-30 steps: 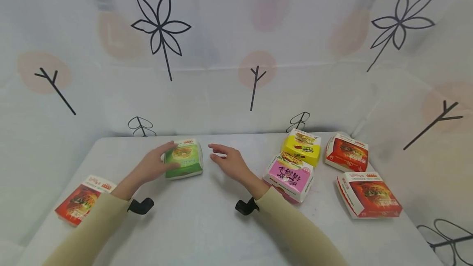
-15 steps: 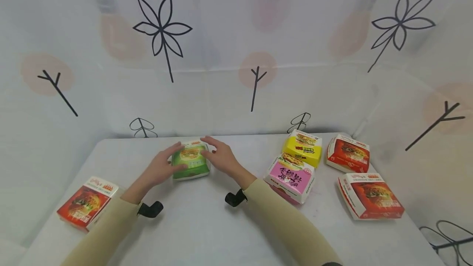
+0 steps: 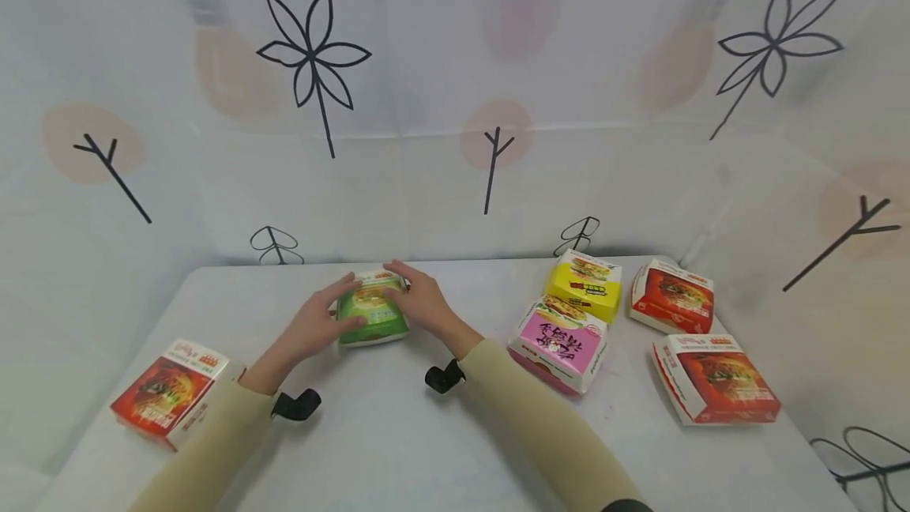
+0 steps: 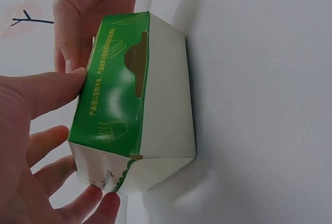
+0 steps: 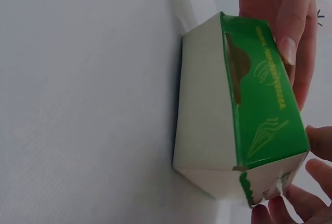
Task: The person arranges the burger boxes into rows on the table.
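Observation:
A green and white burger box [image 3: 377,328] lies on the white table between both hands. My left hand [image 3: 313,326] holds its left side, and my right hand [image 3: 424,303] holds its right side. In the left wrist view, the left thumb lies along the top edge of the green box [image 4: 111,94] while several fingertips touch its side panel. Seen from the right wrist, fingertips of the right hand [image 5: 314,182] touch the near side of the box, and the left hand [image 5: 290,22] is beyond it.
A red burger box [image 3: 167,393] sits at the table's left, by the left sleeve. To the right, a yellow box [image 3: 584,284] stands behind a pink one [image 3: 558,342]. Two more red boxes, one far [image 3: 671,296] and one near [image 3: 718,378], lie along the right edge.
My right hand has moved left onto the green burger box. My left hand and the box have shifted slightly right. The other boxes stay in place on the table.

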